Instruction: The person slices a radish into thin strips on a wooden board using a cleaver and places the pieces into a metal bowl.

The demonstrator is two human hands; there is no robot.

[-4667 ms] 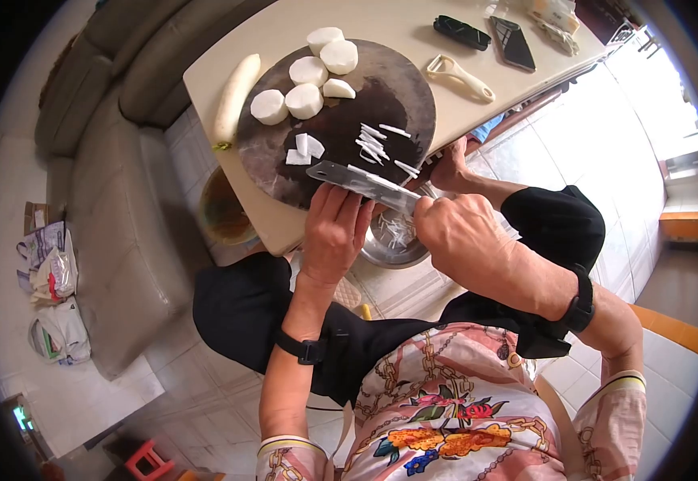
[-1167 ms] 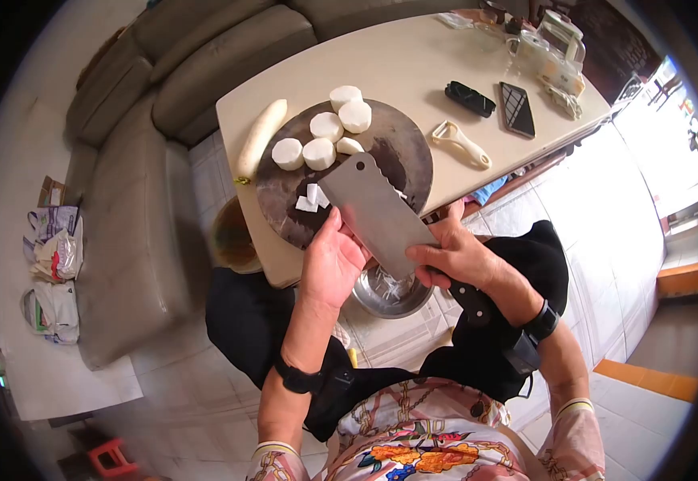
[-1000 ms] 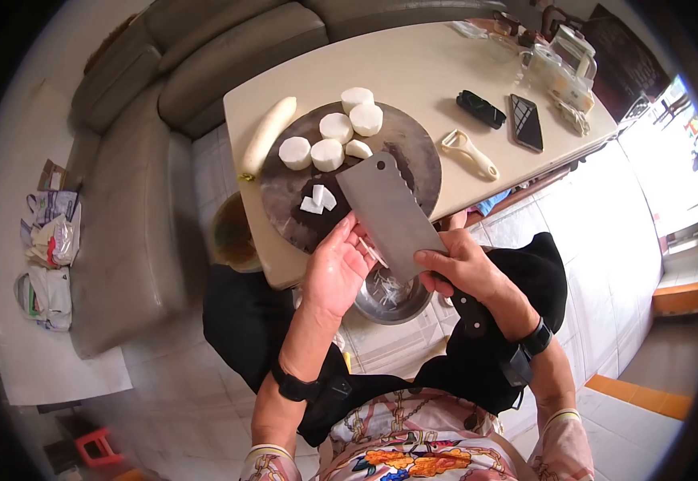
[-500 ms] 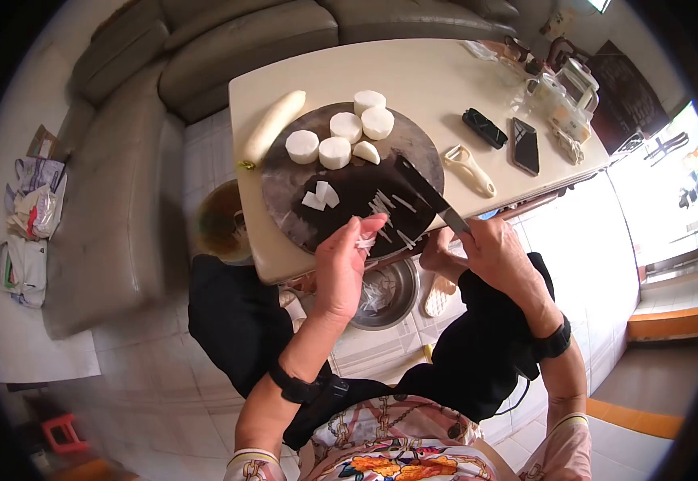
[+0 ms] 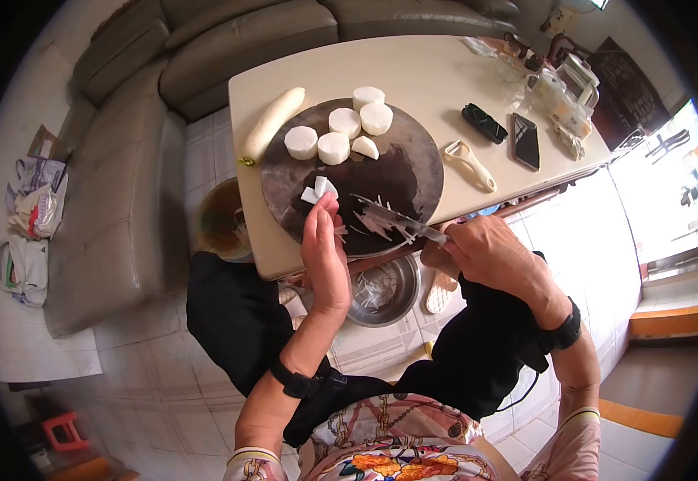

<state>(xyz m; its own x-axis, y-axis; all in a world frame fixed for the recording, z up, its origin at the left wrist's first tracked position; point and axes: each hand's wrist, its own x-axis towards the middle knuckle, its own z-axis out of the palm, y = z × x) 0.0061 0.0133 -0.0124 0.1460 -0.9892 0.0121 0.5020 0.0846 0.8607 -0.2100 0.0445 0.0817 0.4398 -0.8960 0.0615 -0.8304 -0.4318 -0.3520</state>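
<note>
My right hand (image 5: 489, 255) is closed around the handle of a kitchen knife (image 5: 401, 220). Its blade lies low over the round cutting board (image 5: 285, 212), against a scatter of white radish strips (image 5: 377, 223). My left hand (image 5: 326, 260) is at the board's front edge, fingers stretched out and upright on edge. A few strips show beside its palm, and its fingertips are close to some white radish slices (image 5: 317, 191). Several thick radish rounds (image 5: 333, 148) and a smaller cut piece (image 5: 365, 147) sit on the board's far half. A long whole white radish (image 5: 275, 124) rests along the board's left side.
On the cream table (image 5: 325, 68), right of the board, are a peeler (image 5: 471, 166), a black case (image 5: 484, 123) and a phone (image 5: 526, 142). A metal basin (image 5: 385, 293) holding radish strips stands below the table edge. Another bowl (image 5: 222, 220) is at the left.
My left hand has moved left and its fingers have straightened from their curl around strips. The knife has swung down to the left, its blade now flatter across the strips.
</note>
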